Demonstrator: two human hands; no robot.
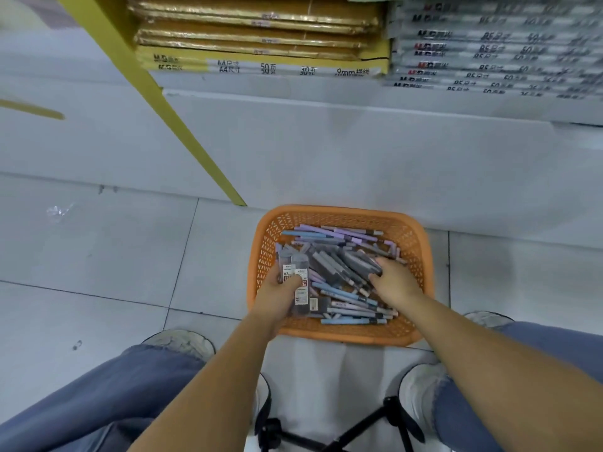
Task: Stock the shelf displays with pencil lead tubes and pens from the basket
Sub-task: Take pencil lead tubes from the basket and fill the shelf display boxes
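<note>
An orange plastic basket (421, 252) stands on the tiled floor between my feet, filled with several blue and purple pens (346, 296) and dark grey pencil lead tubes (329, 265). My left hand (277, 295) is inside the basket on its left side and holds a few lead tubes with white labels (301, 282), thumb across them. My right hand (393, 277) reaches into the right side, its fingers curled onto the grey tubes in the pile. Whether it grips one is hidden by the fingers.
The white shelf base (359, 151) rises just beyond the basket. Stacks of yellow A4 paper packs (261, 65) and grey notebook packs (489, 57) lie on the bottom shelf. A yellow upright (182, 125) slants down left. A black tripod stool (359, 432) sits under me.
</note>
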